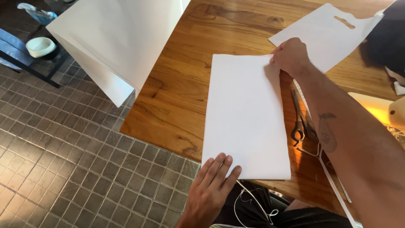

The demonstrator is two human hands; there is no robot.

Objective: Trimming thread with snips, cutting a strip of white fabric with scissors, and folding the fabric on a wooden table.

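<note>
Left hand (213, 185), nearest the camera, lies palm down with fingers (219, 166) straight and close together, their tips pressing the near edge of a white sheet (247, 118). Below the wrist, thin white cord (255, 202) loops over dark clothing. Sheet, a long folded rectangle, lies flat on the wooden table (177, 93), its near left corner reaching just past the table edge over grey tiled floor (63, 160). Right forearm crosses above the table from the lower right; beside it, just right of the sheet, scissors (300, 122) lie on the wood with a white strap (333, 181) trailing towards the camera. Right hand (291, 55) rests at the sheet's far right corner, fingers curled and pinching that corner. Beyond it lies a white bag (325, 33) with a cut-out handle slot. At far left, a large white panel (122, 38) overhangs the table edge, and a white bowl (40, 45) sits on a dark stand.
</note>
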